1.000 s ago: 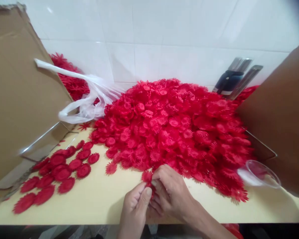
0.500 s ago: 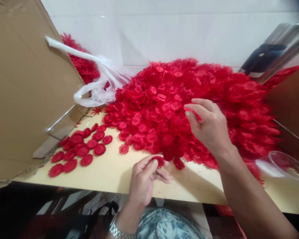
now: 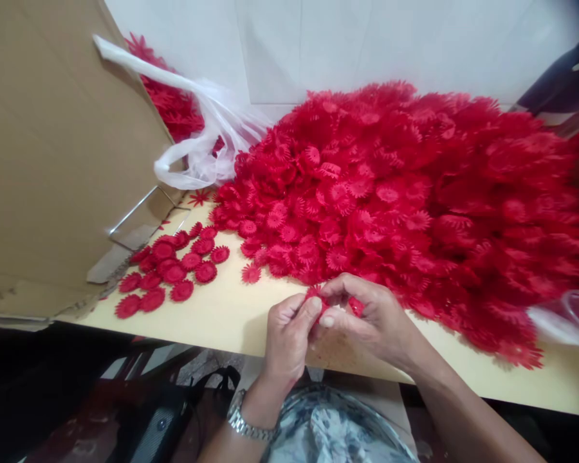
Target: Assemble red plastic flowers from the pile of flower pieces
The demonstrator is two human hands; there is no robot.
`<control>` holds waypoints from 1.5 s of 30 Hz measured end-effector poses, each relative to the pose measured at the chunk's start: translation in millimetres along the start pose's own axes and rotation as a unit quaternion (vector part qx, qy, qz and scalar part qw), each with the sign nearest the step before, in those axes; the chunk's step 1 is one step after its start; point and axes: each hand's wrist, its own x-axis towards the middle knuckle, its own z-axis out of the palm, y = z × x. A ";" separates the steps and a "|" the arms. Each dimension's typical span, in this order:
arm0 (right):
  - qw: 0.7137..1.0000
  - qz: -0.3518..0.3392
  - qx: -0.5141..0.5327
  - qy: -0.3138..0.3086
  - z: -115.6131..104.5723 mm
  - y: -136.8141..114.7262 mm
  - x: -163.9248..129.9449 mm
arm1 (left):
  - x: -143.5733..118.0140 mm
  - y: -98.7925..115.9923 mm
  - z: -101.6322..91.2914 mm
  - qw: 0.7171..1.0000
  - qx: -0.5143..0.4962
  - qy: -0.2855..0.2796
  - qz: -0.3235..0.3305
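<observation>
My left hand (image 3: 289, 331) is closed on a small red fringed flower piece (image 3: 314, 294), its thumb pressed on the face. Thumb and fingers of my right hand (image 3: 371, 318) are pinched at the right edge of this same piece, hiding part of it. Both hands are over the front of the pale yellow table (image 3: 222, 321). Right behind them rises a large heap of red flower pieces (image 3: 347, 193). Off to the left lies a loose group of thicker red fringed discs (image 3: 174, 273).
A cardboard box (image 3: 53, 161) stands at the left, with a white plastic bag (image 3: 212, 161) beside it. More red petal shapes (image 3: 168, 96) show behind the box. At the right edge is a clear plastic container (image 3: 567, 318). A white wall (image 3: 390, 45) closes off the back.
My right hand has come down from over the heap to the flower piece in my left hand, and its fingers have closed there. The view has shifted slightly.
</observation>
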 end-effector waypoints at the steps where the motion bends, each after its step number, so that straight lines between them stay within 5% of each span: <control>1: 1.000 0.000 -0.006 -0.007 0.9 0.0 -0.2 | 0.3 -1.8 -1.1 1.000 0.014 0.000 0.006; 7: 0.996 -0.070 -0.050 -0.038 -0.5 0.5 -1.4 | -2.6 -8.1 -10.0 0.994 0.098 -0.037 0.035; 14: 0.968 -0.065 -0.164 0.180 -3.0 0.9 3.5 | -7.7 -4.7 -12.1 0.988 0.124 -0.085 0.023; 18: 0.877 -0.061 -0.324 0.350 -52.7 9.3 26.8 | -7.9 -6.0 -10.2 0.995 0.040 -0.091 -0.009; 20: 0.826 -0.044 -0.436 0.354 -81.3 15.6 37.9 | -6.6 -3.0 -8.2 0.996 -0.008 -0.088 -0.013; 23: 0.804 -0.043 -0.506 0.310 -102.7 22.2 41.8 | -4.0 3.4 -6.1 0.997 -0.047 -0.063 -0.014; 31: 0.892 -0.155 -0.345 0.249 -48.6 11.5 8.2 | -1.5 -0.2 -5.9 0.999 -0.032 0.002 -0.012; 37: 0.977 -0.132 -0.140 0.096 -10.5 -0.6 -3.2 | -2.3 -3.3 -3.7 0.999 0.020 0.018 -0.017; 41: 0.995 -0.087 -0.050 -0.009 5.8 -0.6 -1.5 | -3.6 -4.6 -3.9 0.999 0.041 0.010 -0.006; 45: 0.996 -0.077 -0.010 -0.031 7.4 -1.5 -1.8 | -7.2 -5.9 -6.5 0.999 0.048 -0.010 -0.016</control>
